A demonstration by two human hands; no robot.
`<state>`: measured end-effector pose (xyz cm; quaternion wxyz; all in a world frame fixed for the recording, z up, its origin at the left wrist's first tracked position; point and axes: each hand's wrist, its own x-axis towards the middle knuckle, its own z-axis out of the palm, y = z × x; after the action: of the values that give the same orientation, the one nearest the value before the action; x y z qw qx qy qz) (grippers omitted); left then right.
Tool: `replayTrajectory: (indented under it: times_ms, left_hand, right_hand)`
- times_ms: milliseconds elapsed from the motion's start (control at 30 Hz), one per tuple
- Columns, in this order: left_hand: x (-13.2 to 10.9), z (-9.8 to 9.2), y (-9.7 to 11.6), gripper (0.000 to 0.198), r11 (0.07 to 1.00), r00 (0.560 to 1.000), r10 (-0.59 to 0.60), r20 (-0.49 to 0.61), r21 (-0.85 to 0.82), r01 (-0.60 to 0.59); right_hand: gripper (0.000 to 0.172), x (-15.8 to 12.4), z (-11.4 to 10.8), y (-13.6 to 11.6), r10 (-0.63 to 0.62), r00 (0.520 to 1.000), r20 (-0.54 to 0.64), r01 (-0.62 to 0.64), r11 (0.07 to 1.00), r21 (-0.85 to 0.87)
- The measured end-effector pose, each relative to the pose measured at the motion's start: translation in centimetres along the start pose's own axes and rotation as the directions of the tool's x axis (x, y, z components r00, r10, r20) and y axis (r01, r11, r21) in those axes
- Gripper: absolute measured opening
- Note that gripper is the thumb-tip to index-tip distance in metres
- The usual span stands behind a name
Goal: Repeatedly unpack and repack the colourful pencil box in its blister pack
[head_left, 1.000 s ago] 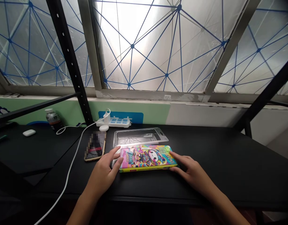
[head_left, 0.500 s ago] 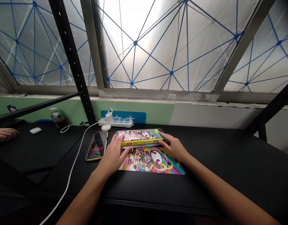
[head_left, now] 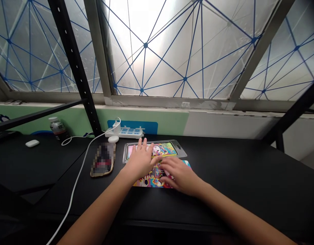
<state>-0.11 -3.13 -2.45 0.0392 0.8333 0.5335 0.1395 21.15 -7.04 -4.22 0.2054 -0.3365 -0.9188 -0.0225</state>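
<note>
A bright cartoon-printed box (head_left: 169,148) lies flat in a clear plastic blister shell (head_left: 181,152), which has a hang hole at its right end. My left hand (head_left: 143,160) rests over the left part of the box with its fingers spread, hiding part of the print. Nearer to me lies a colourful cartoon card (head_left: 151,182), partly under both hands. Over the card's right half is my right hand (head_left: 181,177), fingers loosely bent and thumb apart, gripping nothing that I can see. The two hands nearly meet at the shell's front edge.
A phone (head_left: 103,160) lies left of the shell, with a white cable (head_left: 76,190) running past it. Behind stand a white power strip (head_left: 128,132) and a small white case (head_left: 113,139). Farther left are a bottle (head_left: 58,128), another white case (head_left: 32,143) and a black post (head_left: 75,64).
The box has gone from raised and tilted between both hands to flat in the shell. My right hand has moved left and nearer over the card. Another person's hand at far left has left view.
</note>
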Motion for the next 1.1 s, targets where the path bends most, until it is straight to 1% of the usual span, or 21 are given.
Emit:
replayTrajectory:
  times_ms: [67,133,200,267,300,367,433,467,600,700,800,867,933,967,1033,1100]
  left_hand:
    - [1.5,0.6,-0.2,0.082,0.999,0.997,0.027,0.077,-0.04,-0.024]
    - [2.6,1.3,-1.0,0.081,0.998,0.994,0.051,0.094,-0.041,-0.047]
    - [3.3,1.9,-2.0,0.078,0.996,0.994,0.083,0.073,-0.03,-0.081]
    - [3.7,2.3,-3.1,0.075,0.993,0.992,0.115,0.053,-0.021,-0.114]
    - [3.9,2.4,-3.6,0.075,0.992,0.991,0.126,0.045,-0.017,-0.125]
    - [4.2,2.4,-4.3,0.075,0.991,0.99,0.137,0.029,-0.009,-0.137]
    - [4.4,2.4,-4.8,0.075,0.99,0.99,0.139,0.009,-0.004,-0.139]
    - [4.5,2.3,-5.0,0.076,0.991,0.991,0.137,0.003,-0.005,-0.137]
    - [4.4,2.2,-5.3,0.077,0.993,0.993,0.121,0.014,-0.004,-0.121]
    - [4.2,2.1,-5.4,0.077,0.993,0.992,0.119,0.032,-0.001,-0.119]
    - [4.1,2.0,-5.4,0.075,0.992,0.992,0.124,0.036,-0.023,-0.123]
    - [4.1,1.8,-5.4,0.072,0.991,0.991,0.125,0.043,-0.057,-0.123]
    - [4.0,1.6,-5.5,0.068,0.988,0.99,0.123,0.062,-0.098,-0.116]
    - [4.0,1.4,-5.4,0.066,0.987,0.99,0.122,0.074,-0.119,-0.112]
    - [3.9,1.0,-5.4,0.065,0.982,0.988,0.122,0.1,-0.156,-0.105]
    - [3.7,0.6,-5.3,0.063,0.98,0.985,0.12,0.121,-0.175,-0.098]
  right_hand:
    - [0.052,-0.3,0.1,-1.2,-0.007,0.993,0.121,-0.001,0.997,0.071]
    - [0.066,-0.6,0.1,-1.6,0.041,0.979,0.201,-0.066,0.991,0.116]
    - [0.07,-0.8,-0.1,-1.5,0.082,0.963,0.255,-0.122,0.982,0.145]
    - [0.067,-0.8,-0.4,-1.3,0.091,0.959,0.267,-0.137,0.977,0.162]
    - [0.061,-0.8,-0.6,-1.1,0.09,0.962,0.257,-0.137,0.975,0.174]
    - [0.042,-0.7,-0.8,-1.0,0.107,0.969,0.223,-0.152,0.968,0.198]
    - [0.026,-0.5,-0.6,-0.7,0.172,0.968,0.182,-0.206,0.96,0.19]
    - [0.024,-0.5,-0.5,-0.5,0.218,0.963,0.159,-0.243,0.955,0.167]
    - [0.029,-0.2,0.7,0.7,0.379,0.925,0.04,-0.379,0.925,0.002]
    - [0.024,-0.1,1.4,1.1,0.429,0.903,-0.01,-0.428,0.9,-0.087]
    - [0.026,0.0,1.4,0.6,0.44,0.897,-0.036,-0.442,0.895,-0.063]
    - [0.026,-0.1,0.7,0.6,0.481,0.876,-0.028,-0.481,0.877,-0.002]
    - [0.029,-0.3,-0.5,1.7,0.544,0.839,-0.03,-0.543,0.839,0.024]
    - [0.032,-0.5,-1.2,2.8,0.577,0.816,-0.034,-0.576,0.817,0.02]
    - [0.04,-0.9,-2.7,6.1,0.639,0.769,-0.023,-0.639,0.769,0.005]
    - [0.048,-1.5,-3.8,10.0,0.69,0.713,0.124,-0.698,0.715,0.035]
